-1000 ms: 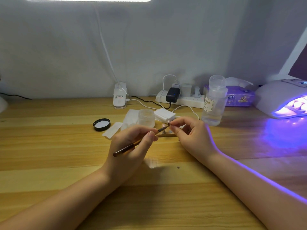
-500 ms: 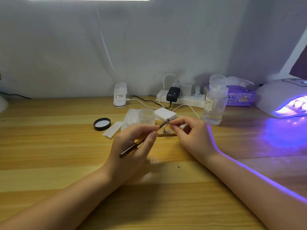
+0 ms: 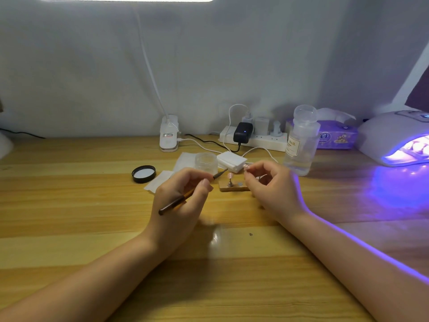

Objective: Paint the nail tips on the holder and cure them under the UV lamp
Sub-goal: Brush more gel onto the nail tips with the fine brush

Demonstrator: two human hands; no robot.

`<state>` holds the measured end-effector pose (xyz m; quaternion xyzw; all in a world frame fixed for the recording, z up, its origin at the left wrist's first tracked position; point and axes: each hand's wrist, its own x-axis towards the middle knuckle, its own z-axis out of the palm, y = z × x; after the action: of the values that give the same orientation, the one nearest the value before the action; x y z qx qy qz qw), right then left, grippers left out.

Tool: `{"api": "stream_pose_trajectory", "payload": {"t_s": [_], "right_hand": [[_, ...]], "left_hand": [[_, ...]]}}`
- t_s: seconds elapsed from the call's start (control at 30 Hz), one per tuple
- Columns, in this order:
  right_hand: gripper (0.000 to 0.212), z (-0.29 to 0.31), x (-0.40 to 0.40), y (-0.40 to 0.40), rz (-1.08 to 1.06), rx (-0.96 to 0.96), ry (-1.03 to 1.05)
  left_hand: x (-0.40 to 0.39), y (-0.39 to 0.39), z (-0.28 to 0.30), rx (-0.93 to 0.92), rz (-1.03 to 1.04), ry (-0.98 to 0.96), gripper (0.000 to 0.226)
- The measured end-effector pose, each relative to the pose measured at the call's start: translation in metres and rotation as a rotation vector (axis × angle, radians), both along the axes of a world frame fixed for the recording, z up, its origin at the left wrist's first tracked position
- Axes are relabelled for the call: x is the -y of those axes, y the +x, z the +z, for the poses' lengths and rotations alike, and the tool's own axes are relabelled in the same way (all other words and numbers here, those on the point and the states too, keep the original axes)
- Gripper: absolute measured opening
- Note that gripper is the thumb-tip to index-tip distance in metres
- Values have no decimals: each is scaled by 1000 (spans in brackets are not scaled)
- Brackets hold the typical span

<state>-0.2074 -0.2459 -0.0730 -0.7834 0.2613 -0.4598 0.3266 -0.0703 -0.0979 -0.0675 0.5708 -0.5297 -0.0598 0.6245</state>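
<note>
One wide-angle head-worn view looks forward and down along both forearms, close over a wooden desk (image 3: 69,205), facing the grey wall (image 3: 232,54) behind it, with a lit UV lamp (image 3: 392,135) cropped at the right edge.

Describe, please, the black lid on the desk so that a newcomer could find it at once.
Start at the white clip lamp base by the wall on the wooden desk. Nearer and slightly left lies the black lid, beside white wipes. It alone is round, dark-rimmed, with a pale inside facing up.
</note>
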Motion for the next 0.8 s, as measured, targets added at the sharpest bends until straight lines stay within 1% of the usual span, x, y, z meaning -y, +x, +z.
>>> {"api": "stream_pose_trajectory", "payload": {"t_s": [0.1,0.2,0.23,0.33,0.5,0.67,0.8], "right_hand": [[20,-1,1,2,-3,-56,-31],[5,-2,2,3,-74,-133,-90],[4,-3,3,3,-100,-157,-100],[7,-4,6,2,-145,-221,-89],[7,-4,7,3,-151,-282,-75],[7,-5,7,4,-155,-317,-76],[10,-3,6,5,-149,-387,-99]], "left_hand": [[0,-1,0,4,6,6,14],[0,-1,0,38,18,16,16],[0,-2,0,43,21,14,16],[0,-2,1,47,24,18,16],[2,-4,1,102,20,15,15],[2,-6,1,85,-7,11,12],[2,-5,0,98,-12,15,12]]}}
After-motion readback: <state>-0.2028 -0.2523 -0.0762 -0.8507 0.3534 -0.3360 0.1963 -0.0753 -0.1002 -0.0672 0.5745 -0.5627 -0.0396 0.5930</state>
